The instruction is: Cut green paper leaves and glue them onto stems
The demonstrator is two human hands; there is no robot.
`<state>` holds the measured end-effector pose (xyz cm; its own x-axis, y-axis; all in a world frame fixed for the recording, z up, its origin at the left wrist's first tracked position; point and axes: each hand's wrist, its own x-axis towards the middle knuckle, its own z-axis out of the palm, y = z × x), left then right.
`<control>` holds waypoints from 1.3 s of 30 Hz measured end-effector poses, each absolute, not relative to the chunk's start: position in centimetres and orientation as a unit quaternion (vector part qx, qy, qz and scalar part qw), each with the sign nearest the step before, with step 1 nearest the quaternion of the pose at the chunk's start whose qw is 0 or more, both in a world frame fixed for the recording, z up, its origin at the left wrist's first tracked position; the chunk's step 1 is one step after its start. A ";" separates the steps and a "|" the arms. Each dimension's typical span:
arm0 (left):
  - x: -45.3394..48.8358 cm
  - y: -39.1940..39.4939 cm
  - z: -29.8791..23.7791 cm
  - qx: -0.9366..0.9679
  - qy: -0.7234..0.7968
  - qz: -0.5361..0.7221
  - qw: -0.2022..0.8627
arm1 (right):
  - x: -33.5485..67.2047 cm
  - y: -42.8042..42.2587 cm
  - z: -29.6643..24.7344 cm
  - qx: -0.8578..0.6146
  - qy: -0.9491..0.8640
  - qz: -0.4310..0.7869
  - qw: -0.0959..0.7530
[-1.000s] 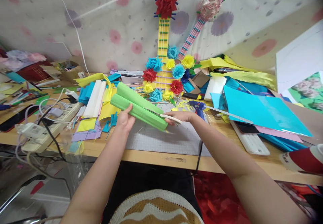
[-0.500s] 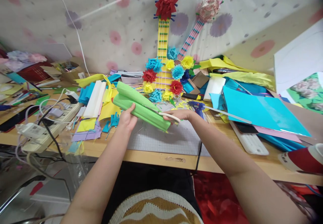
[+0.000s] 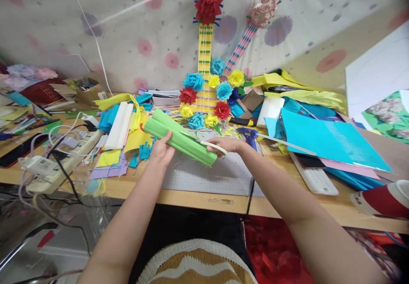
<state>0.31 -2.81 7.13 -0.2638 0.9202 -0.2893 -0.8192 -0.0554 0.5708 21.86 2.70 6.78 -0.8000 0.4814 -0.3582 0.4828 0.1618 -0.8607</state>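
Note:
My left hand grips a folded length of light green crepe paper by its lower edge, thumb on top. White-handled scissors are in my right hand, fingers closed at the handles. Their blades lie along the green paper, pointing left toward my left hand; whether they are cutting I cannot tell. The paper is held slanted above a grey gridded cutting mat. Behind it a yellow paper guitar covered in red, blue and yellow paper flowers leans against the wall.
A blue glue gun lies right of the mat. Blue sheets and a red-and-white paper cup are at the right. On the left are a power strip with cables, a phone and a white paper roll.
The scissors have tilted so their blades show more clearly over the green paper. The paper's upper fold has shifted slightly; both hands stay nearly in place.

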 end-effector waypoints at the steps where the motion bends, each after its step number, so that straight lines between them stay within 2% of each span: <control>1: 0.3 -2.8 7.0 0.076 0.332 0.723 0.601 | 21.9 2.7 6.7 0.313 0.762 -0.567 0.002; 5: 0.2 -2.8 6.8 0.075 0.333 0.717 0.607 | 21.7 3.1 6.7 0.298 0.774 -0.559 0.000; 11: 0.3 -3.1 6.9 0.073 0.327 0.718 0.609 | 21.0 3.9 6.8 0.304 0.838 -0.452 0.009; 20: -0.1 -3.1 6.5 0.066 0.333 0.717 0.609 | 20.9 3.5 6.3 0.284 0.799 -0.531 -0.002; 26: 0.5 -2.9 6.2 0.082 0.328 0.706 0.622 | 20.4 4.1 6.7 0.296 0.815 -0.497 0.019; 33: 0.7 -2.5 6.0 0.091 0.326 0.700 0.629 | 20.0 4.7 6.5 0.284 0.867 -0.410 -0.018; 39: 0.8 -2.5 6.1 0.091 0.328 0.701 0.627 | 19.9 4.5 6.8 0.287 0.838 -0.464 -0.004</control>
